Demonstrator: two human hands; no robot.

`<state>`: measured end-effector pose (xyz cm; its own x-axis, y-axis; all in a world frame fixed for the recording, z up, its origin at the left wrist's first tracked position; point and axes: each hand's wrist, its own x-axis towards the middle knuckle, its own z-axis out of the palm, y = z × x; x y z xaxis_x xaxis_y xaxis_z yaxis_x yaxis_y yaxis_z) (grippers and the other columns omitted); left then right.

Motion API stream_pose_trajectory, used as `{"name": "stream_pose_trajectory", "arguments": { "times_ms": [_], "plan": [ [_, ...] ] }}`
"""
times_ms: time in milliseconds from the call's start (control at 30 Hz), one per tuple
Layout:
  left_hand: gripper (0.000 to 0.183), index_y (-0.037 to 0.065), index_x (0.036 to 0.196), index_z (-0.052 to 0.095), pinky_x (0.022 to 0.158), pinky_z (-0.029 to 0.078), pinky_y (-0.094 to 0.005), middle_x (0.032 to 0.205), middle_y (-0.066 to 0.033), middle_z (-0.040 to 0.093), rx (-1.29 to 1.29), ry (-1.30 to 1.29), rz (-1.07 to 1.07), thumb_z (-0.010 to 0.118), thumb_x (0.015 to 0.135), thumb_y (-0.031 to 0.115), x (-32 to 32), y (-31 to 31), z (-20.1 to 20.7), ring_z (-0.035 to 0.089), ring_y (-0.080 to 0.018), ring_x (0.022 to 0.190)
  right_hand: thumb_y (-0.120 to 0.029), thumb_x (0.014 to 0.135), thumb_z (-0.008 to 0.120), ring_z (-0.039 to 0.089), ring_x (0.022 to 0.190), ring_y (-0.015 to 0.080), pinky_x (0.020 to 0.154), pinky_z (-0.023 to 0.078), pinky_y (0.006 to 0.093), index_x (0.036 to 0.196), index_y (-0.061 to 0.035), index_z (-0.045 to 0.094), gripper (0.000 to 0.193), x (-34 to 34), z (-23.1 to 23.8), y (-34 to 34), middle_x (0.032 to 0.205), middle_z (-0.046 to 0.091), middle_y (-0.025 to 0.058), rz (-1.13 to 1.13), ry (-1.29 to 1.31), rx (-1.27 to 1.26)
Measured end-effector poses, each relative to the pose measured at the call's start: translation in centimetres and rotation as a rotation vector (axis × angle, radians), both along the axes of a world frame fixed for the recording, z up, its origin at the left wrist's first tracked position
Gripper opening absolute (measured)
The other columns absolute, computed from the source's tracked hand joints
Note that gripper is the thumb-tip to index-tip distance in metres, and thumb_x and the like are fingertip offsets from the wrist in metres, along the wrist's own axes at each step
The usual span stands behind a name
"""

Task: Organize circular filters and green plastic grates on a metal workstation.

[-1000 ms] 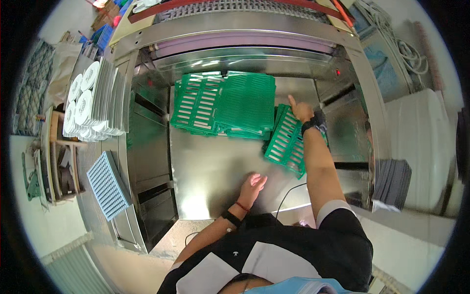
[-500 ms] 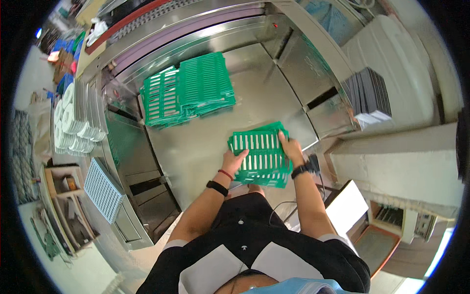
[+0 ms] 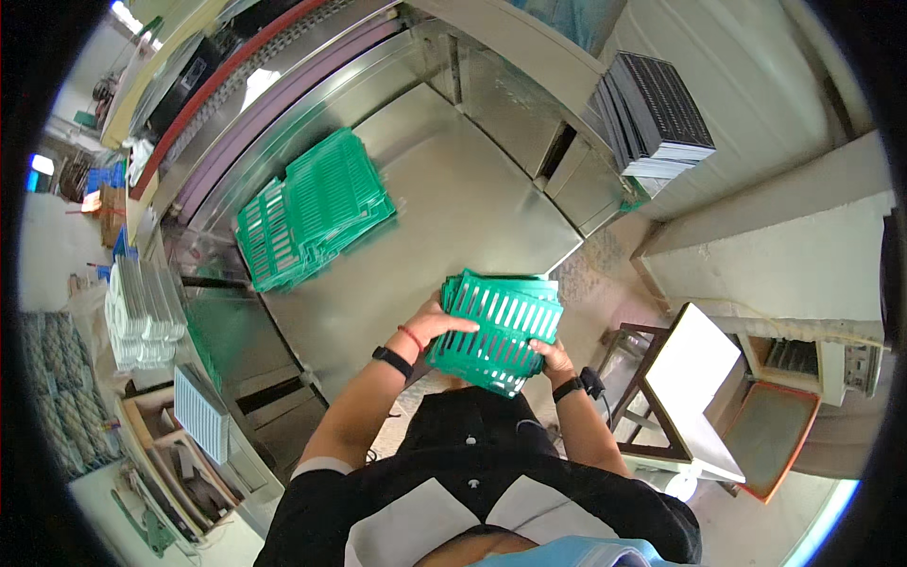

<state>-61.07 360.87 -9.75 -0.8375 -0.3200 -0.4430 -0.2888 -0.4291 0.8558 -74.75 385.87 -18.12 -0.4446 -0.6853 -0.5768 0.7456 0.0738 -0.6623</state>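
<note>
A stack of green slotted plastic sheets (image 3: pixel 496 326) is held close in front of my body, at the near edge of the metal work surface. My left hand (image 3: pixel 440 324) grips its left side, with the thumb lying across the top sheet. On the lower right edge, my right hand (image 3: pixel 554 359) is closed with its thumb on top. The sheets are slightly fanned and tilted. Farther off to the left, another pile of green slotted sheets (image 3: pixel 326 194) lies on the metal surface in two overlapping stacks.
The metal work surface (image 3: pixel 453 180) has raised walls around it. A stack of dark panels (image 3: pixel 657 109) stands on the right ledge. White slotted parts (image 3: pixel 142 317) and a pale blue grid panel (image 3: pixel 200 416) sit at the left. A white-topped stand (image 3: pixel 694 369) is at the right.
The held stack has turned and come nearer my body. My right hand has moved from its upper right side down to the lower right edge. The view has swung toward the right.
</note>
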Motion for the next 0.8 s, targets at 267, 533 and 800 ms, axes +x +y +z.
{"name": "stream_pose_trajectory", "arguments": {
  "times_ms": [267,533,800],
  "plan": [
    [0.056,0.004,0.118,0.055,0.092,0.043,-0.0332,0.111,-0.0047,0.061,0.023,0.049,0.051,0.074,0.066,0.002,1.3,-1.6,1.7,0.056,-0.0166,0.103,-0.014,0.061,0.081,0.053,0.107,0.0224,0.096,0.039,0.0354,0.127,0.0016,0.042,0.079,-1.3,5.9,-3.8,0.116,0.056,0.0094,0.015,0.161,-0.03],
    [0.067,0.004,0.117,0.049,0.088,0.045,-0.0336,0.103,-0.006,0.059,-0.462,0.027,0.048,0.083,0.06,0.013,5.7,-7.4,5.5,0.056,-0.0174,0.097,-0.025,0.049,0.089,0.049,0.107,0.0219,0.094,0.039,0.0351,0.122,0.0002,0.04,0.091,-6.5,9.4,-14.0,0.111,0.053,0.0114,0.364,0.758,-0.163],
    [0.101,0.005,0.139,0.024,0.105,0.029,-0.0369,0.135,-0.0143,0.036,-0.761,0.109,0.204,0.08,0.06,0.035,8.9,-6.3,0.1,0.038,-0.0265,0.125,-0.019,0.058,0.08,0.04,0.121,0.0343,0.103,0.032,0.0381,0.136,-0.0021,0.027,0.097,-5.7,5.7,-15.5,0.128,0.044,0.0208,0.603,1.177,-0.34]
  ]
}}
